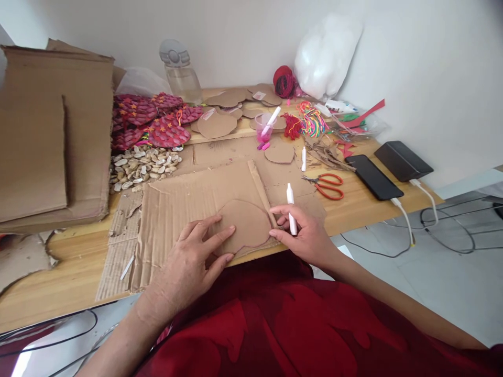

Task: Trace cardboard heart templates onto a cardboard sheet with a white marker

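The left hand (192, 256) comes in from the bottom left of the frame, palm down, its wrist over the cardboard sheet (196, 196). Its grip is loosely spread: fingertips press on the left side of the cutout (247, 228), which lies on the sheet at lower centre, and the thumb stretches along its lower left edge. The right hand (304, 233) enters from the lower right, forearm slanting up and inward. Its grip is closed about a white marker (291, 209) that stands nearly upright, while the thumb and index finger, slightly parted, reach the cutout's right edge.

The left hand covers part of the cutout's left outline. The right hand's curled fingers are partly hidden, and whether the thumb touches the cutout or only rests beside it is hard to tell. The left forearm is cut off by the bottom of the frame. The boards (88, 141) at upper left run out past the frame's left edge.

The front edge of the desk (341, 212) passes just below the cutout, close to the red clothing (298, 324). To the right, bare wood lies between the scissors (319, 183) and that edge; the phone (375, 178) bounds it farther right. Peanut shells (145, 165) crowd the sheet's upper left corner.
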{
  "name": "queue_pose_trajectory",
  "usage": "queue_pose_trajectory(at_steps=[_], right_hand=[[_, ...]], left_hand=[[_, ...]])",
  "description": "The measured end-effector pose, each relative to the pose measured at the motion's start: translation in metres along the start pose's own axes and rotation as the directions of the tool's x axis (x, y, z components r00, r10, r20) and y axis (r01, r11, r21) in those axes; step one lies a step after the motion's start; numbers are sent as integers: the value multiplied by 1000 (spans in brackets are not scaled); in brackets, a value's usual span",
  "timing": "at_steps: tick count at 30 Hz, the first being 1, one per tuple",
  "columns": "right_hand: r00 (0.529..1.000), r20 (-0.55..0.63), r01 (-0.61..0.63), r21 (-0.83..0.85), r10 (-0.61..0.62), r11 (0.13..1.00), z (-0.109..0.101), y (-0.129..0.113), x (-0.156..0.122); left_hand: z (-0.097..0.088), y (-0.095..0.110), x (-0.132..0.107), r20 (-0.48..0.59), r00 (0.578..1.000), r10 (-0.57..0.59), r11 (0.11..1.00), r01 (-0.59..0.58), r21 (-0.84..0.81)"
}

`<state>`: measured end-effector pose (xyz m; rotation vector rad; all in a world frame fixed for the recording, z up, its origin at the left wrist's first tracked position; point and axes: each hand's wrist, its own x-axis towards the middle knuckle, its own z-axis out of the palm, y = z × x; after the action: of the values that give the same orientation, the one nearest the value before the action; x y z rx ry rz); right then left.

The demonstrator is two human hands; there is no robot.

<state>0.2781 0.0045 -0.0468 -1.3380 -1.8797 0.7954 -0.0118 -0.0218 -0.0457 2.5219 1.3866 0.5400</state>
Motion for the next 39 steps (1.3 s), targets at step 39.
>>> queue_pose_trajectory(at_steps=[39], right_hand=[[839,294,539,-325,-458,778,40,-17,35]], left_hand=[[-26,11,-7,-9,1000,-6,1000,6,-28]])
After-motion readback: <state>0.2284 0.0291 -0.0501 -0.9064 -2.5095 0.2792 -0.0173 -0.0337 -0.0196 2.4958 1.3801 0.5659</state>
